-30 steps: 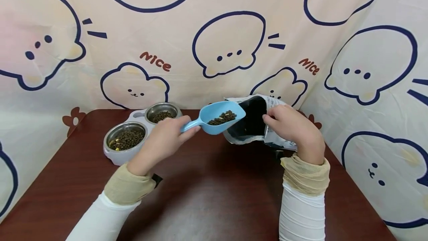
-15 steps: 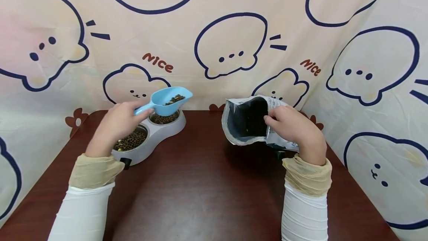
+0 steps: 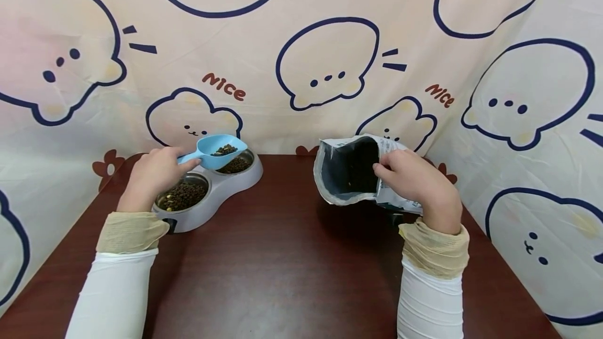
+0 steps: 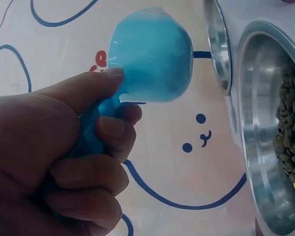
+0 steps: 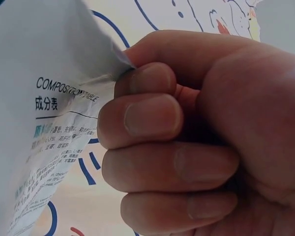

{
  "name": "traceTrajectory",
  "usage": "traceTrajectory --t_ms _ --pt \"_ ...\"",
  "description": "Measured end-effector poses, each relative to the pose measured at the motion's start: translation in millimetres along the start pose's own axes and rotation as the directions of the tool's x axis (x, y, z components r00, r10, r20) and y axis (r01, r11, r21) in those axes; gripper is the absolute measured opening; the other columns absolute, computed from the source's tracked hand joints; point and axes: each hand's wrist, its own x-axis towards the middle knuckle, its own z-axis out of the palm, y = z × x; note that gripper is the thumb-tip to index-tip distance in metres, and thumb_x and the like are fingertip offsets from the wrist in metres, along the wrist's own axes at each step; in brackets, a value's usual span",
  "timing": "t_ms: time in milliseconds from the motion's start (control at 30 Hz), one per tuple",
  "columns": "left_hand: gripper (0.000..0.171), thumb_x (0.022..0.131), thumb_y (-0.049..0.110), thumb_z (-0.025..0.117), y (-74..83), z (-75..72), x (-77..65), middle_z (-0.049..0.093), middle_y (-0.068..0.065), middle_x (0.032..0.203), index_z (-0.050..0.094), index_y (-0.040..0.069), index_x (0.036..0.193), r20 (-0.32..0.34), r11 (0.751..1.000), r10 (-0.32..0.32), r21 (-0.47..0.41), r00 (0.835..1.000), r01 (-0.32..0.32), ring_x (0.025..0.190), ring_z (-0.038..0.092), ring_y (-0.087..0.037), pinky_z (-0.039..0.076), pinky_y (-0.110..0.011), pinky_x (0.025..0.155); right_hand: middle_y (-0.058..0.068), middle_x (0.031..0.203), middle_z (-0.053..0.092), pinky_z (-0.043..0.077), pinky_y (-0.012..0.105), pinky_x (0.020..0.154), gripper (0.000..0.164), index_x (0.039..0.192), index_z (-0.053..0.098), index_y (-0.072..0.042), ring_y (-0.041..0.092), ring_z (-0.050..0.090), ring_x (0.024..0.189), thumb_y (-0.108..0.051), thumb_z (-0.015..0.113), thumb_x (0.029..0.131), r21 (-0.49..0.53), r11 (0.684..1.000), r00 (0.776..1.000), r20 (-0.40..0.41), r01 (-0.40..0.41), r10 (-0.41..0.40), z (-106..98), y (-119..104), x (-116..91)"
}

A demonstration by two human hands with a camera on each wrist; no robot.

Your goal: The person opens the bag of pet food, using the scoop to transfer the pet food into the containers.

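Observation:
My left hand (image 3: 154,174) grips the handle of a light blue scoop (image 3: 207,157), its fingers curled round it in the left wrist view. Brown kibble (image 3: 225,149) lies in the scoop, which hangs above the far bowl of a white double feeder (image 3: 221,198). That far steel bowl (image 3: 252,157) and the near steel bowl (image 3: 204,186) both contain kibble, the near one with some yellow bits. On the right, my right hand (image 3: 414,182) pinches the edge of a pet food bag (image 3: 325,171) between thumb and forefinger. The bag's mouth faces left, showing a dark inside.
A dark reddish-brown table (image 3: 282,266) lies under everything. Behind and at the sides hangs a cloth (image 3: 264,56) printed with cartoon faces. The feeder stands at the table's back left, the bag at the back right.
My left hand has carried the scoop leftward from the bag's mouth to the feeder, then lowered it slightly over the far bowl. The right hand and bag have hardly moved.

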Motion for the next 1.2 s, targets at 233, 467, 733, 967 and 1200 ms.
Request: traceTrajectory --t_ms 233,467,733,967,1200 --pt "0.043 0.108 0.047 0.064 -3.0 5.0 1.0 0.053 -0.008 0.07 0.068 0.005 0.104 -0.017 0.998 0.001 0.058 1.0 0.0 0.07 0.055 -0.028 0.037 -0.036 0.058 -0.002 0.06 0.039 0.042 0.032 0.061 0.043 0.07 0.065 -0.01 0.019 0.047 0.062 -0.019 0.054 0.111 0.002 1.0 1.0 -0.01 0.002 -0.002 1.0 1.0 0.0" --pt "0.044 0.106 0.042 0.067 -2.4 8.6 2.2 0.06 -0.014 0.077 0.069 0.0 0.115 -0.015 0.995 -0.014 0.097 1.0 0.015 0.071 0.057 -0.031 0.042 -0.038 0.057 -0.001 0.061 0.04 0.042 0.033 0.062 0.042 0.07 0.065 -0.01 0.019 0.048 0.063 -0.018 0.054 0.111 -0.004 1.0 1.0 -0.008 0.004 -0.004 0.8 0.4 -0.2" --pt "0.044 0.103 0.038 0.072 0.9 12.2 3.5 0.071 -0.026 0.094 0.069 -0.002 0.122 -0.03 0.989 -0.006 0.144 1.0 0.011 0.073 0.061 -0.036 0.048 -0.043 0.057 -0.001 0.06 0.04 0.043 0.033 0.062 0.041 0.073 0.067 -0.01 0.019 0.048 0.063 -0.017 0.054 0.11 -0.011 1.0 1.0 -0.017 0.011 -0.011 2.0 0.9 0.6" --pt "0.041 0.103 0.037 0.072 2.1 10.9 1.9 0.067 -0.022 0.083 0.07 -0.002 0.114 -0.023 0.984 -0.009 0.175 1.0 0.012 0.068 0.06 -0.034 0.046 -0.042 0.055 0.0 0.06 0.041 0.043 0.033 0.064 0.04 0.074 0.069 -0.009 0.02 0.049 0.065 -0.016 0.054 0.11 -0.004 1.0 1.0 -0.006 0.022 -0.022 4.3 -0.1 2.4" --pt "0.037 0.102 0.035 0.075 9.4 2.1 7.2 0.065 -0.017 0.074 0.067 -0.001 0.098 -0.039 0.967 0.078 0.247 0.996 -0.066 0.062 0.06 -0.034 0.045 -0.041 0.051 0.0 0.06 0.042 0.044 0.033 0.064 0.039 0.074 0.07 -0.008 0.02 0.049 0.065 -0.015 0.054 0.11 -0.023 1.0 1.0 -0.021 0.021 -0.022 1.3 1.5 1.4"
